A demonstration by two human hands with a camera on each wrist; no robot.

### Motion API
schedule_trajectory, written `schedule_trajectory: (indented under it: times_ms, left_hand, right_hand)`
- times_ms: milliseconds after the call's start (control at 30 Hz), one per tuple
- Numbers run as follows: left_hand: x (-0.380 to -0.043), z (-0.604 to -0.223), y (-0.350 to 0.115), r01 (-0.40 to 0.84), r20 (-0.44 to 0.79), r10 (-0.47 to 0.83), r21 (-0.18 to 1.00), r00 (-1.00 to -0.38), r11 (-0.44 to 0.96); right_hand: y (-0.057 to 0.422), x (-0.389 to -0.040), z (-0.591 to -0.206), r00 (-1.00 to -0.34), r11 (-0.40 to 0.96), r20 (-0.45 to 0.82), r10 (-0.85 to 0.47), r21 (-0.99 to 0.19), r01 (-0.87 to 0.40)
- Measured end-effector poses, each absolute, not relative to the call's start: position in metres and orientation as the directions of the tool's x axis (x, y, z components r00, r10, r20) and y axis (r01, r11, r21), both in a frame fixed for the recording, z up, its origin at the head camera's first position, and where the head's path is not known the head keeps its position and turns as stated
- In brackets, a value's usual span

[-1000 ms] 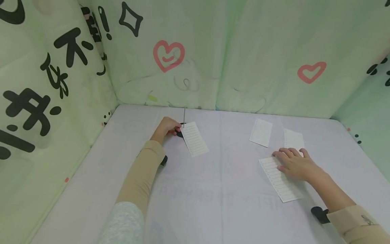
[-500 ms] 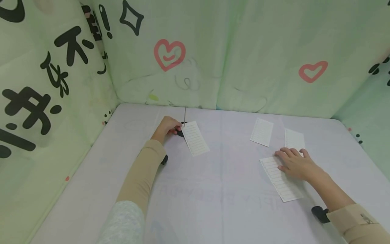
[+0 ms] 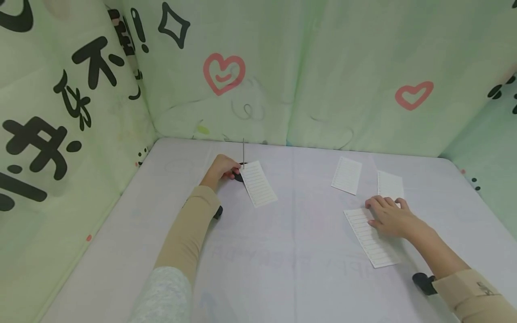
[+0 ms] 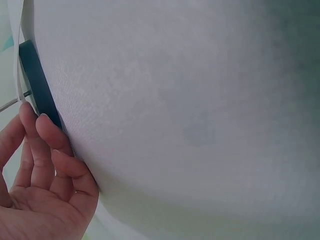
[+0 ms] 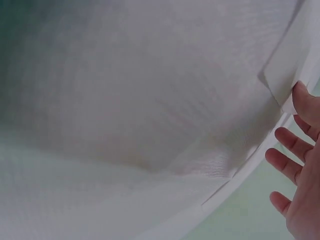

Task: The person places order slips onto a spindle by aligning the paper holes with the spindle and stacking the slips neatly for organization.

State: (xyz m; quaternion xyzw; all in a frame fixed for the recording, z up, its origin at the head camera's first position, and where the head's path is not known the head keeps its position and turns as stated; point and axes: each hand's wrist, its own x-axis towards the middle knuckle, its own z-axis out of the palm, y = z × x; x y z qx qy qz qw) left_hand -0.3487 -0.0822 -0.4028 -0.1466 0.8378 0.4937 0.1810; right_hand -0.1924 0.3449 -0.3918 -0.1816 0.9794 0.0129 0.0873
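Observation:
A paper slip with ruled lines [image 3: 258, 184] lies at the far left, its upper corner at the thin upright rod of a paper spike [image 3: 243, 152]. My left hand [image 3: 220, 169] pinches that corner. In the left wrist view the spike's dark round base [image 4: 37, 80] stands behind the slip, and the rod crosses the slip's edge. On the right, my right hand [image 3: 392, 219] rests on a larger ruled sheet [image 3: 369, 235], fingers spread near its top edge and partly covering it. The right wrist view has the thumb against the paper's edge [image 5: 286, 75], other fingers apart.
Two more ruled slips lie beyond the right hand, a tilted one [image 3: 346, 175] and another [image 3: 389, 184] that the hand partly overlaps. A white cloth covers the table [image 3: 258, 278]. Pale green printed curtains [image 3: 343, 67] stand along the back and sides.
The right hand's fingers have shifted slightly to the right over the sheet. The left hand keeps its place at the spike, and the slips lie as before.

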Motion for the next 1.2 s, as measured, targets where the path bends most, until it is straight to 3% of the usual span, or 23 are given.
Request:
schedule_trajectory:
  times_ms: [533, 733, 867, 1000, 1100, 1200]
  left_hand:
    - [-0.347, -0.401, -0.082, -0.434, -0.455, -0.075, 0.77, -0.887, 0.467]
    - [-0.346, -0.401, -0.081, -0.438, -0.457, -0.076, 0.772, -0.886, 0.461]
    - [-0.347, -0.401, -0.081, -0.438, -0.457, -0.076, 0.772, -0.886, 0.461]
    - [-0.348, -0.402, -0.081, -0.436, -0.455, -0.076, 0.774, -0.887, 0.46]
    - [-0.348, -0.403, -0.081, -0.432, -0.452, -0.071, 0.778, -0.889, 0.456]
    - [-0.348, -0.403, -0.081, -0.428, -0.448, -0.067, 0.783, -0.891, 0.451]
  right_hand:
    - [0.342, -0.196, -0.391, -0.911, 0.927, -0.17, -0.375, -0.095, -0.364]
    - [0.344, -0.197, -0.392, -0.914, 0.925, -0.182, -0.363, -0.189, -0.33]
    - [0.35, -0.199, -0.389, -0.918, 0.907, -0.164, -0.361, -0.291, -0.305]
    - [0.357, -0.203, -0.382, -0.916, 0.834, -0.157, -0.37, -0.49, -0.253]
    - [0.36, -0.206, -0.374, -0.912, 0.758, -0.212, -0.352, -0.636, -0.144]
    - [0.361, -0.207, -0.368, -0.909, 0.704, -0.282, -0.307, -0.71, -0.018]
